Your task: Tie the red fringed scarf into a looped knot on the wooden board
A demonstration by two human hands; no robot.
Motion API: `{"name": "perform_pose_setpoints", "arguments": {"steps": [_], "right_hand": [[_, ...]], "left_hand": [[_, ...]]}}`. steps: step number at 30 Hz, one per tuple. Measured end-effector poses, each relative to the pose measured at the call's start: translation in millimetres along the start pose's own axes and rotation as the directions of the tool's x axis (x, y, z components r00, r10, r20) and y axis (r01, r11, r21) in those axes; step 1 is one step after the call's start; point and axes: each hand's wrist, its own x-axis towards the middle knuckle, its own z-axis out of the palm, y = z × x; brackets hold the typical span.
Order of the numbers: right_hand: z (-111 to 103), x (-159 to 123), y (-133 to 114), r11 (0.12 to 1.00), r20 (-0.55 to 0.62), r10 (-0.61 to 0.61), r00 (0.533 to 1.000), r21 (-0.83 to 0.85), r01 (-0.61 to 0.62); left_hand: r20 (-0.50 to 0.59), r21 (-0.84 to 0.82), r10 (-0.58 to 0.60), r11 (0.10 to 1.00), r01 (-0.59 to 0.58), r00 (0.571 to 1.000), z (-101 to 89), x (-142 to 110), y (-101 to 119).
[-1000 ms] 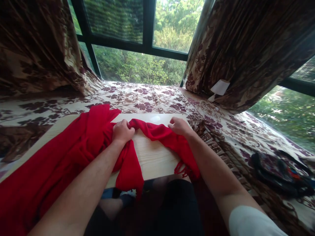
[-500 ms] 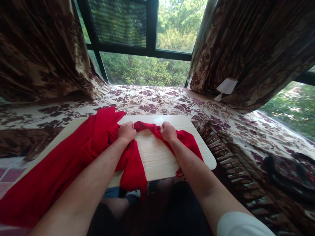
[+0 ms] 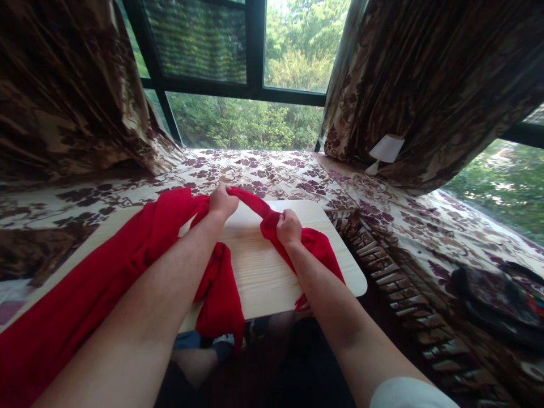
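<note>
A long red scarf [image 3: 106, 266] lies across a small light wooden table [image 3: 259, 272] and trails off to the lower left. My left hand [image 3: 223, 202] is closed on the scarf and lifts a stretch of it above the table's far edge. My right hand [image 3: 288, 226] is closed on the same stretch a little to the right, nearer the tabletop. The cloth runs taut between both fists. One fringed end [image 3: 304, 303] hangs over the table's near edge by my right forearm.
A floral brown and cream cover [image 3: 263, 170] spreads around the table. Heavy patterned curtains [image 3: 425, 85] hang at left and right of a dark-framed window [image 3: 255, 85]. A white tag [image 3: 385, 150] sits on the right curtain. A dark bag [image 3: 497, 300] lies at the right.
My left hand has risen and moved away from me, pulling the scarf up off the table. My right hand came in from the right, closed on the scarf and now holds it taut.
</note>
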Motion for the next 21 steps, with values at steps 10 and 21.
{"name": "perform_pose_setpoints", "arguments": {"steps": [10,21], "right_hand": [[-3,-6,-6,0.994,0.065,-0.034,0.997,-0.102,0.041],[-10,-9,-14,0.974,0.175,-0.112,0.978,-0.175,0.142]], "left_hand": [[0.431,0.312,0.173,0.892,-0.326,0.885,4.4,-6,-22],[0.239,0.578,-0.103,0.814,-0.056,0.966,-33.9,-10,-68]]}}
